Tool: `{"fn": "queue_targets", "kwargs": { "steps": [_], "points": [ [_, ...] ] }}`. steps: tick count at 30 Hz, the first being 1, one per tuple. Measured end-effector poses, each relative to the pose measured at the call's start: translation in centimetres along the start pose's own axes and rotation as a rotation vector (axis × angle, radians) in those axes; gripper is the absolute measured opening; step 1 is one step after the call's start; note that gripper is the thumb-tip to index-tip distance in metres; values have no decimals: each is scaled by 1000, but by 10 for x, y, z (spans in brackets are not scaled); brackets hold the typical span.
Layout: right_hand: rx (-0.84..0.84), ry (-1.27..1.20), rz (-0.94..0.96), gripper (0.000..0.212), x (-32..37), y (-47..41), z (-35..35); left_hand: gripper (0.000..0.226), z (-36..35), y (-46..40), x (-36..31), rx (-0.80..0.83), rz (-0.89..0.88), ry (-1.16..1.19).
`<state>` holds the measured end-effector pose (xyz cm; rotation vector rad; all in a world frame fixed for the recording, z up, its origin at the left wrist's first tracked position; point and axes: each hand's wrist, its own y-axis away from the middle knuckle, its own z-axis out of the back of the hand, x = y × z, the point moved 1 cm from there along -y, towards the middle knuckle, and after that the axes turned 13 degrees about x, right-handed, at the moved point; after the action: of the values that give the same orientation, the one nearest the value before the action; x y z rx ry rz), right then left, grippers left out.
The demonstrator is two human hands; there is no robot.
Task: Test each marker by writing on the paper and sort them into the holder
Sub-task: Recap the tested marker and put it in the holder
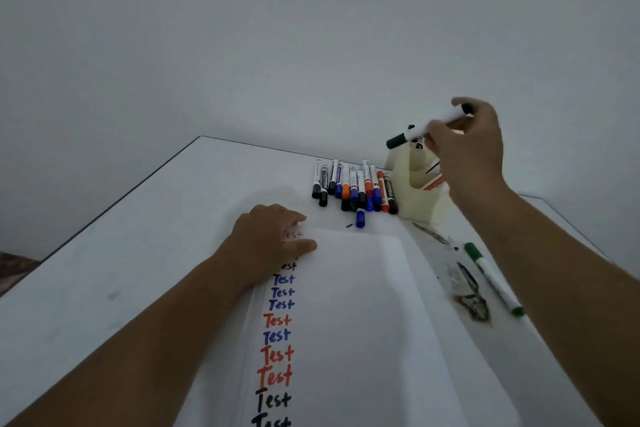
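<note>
The right hand is pinching a capped black marker above the cream holder — likely to drop it in — while the left hand, fingers flat and slightly spread, is pinning the paper steady.

— What's the paper like?
— Thin, matt white sheet, smooth. It lies on a smooth, matt white tabletop.
— And the markers?
— Smooth plastic barrels with a slight sheen. The holder looks like matt cream plastic.
</note>
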<state>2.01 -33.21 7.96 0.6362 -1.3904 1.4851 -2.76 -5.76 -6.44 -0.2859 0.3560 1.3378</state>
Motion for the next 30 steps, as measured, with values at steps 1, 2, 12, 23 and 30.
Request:
{"fn": "queue_targets", "kwargs": {
  "steps": [1,2,12,23,30],
  "points": [
    [-18,113,43,36,3,-13,7,62,-1,-1,1,-18,-5,14],
    [-29,209,75,36,5,-25,13,60,-1,-1,2,-30,-8,32],
    [87,771,-33,23,-33,-107,27,54,-3,-9,8,-81,-30,99],
    [334,1363,-88,27,-62,-102,-13,63,2,-10,2,-44,14,115],
    [786,1261,291,38,-46,-69,-90,58,2,-6,2,-87,69,171]
  ]
}}
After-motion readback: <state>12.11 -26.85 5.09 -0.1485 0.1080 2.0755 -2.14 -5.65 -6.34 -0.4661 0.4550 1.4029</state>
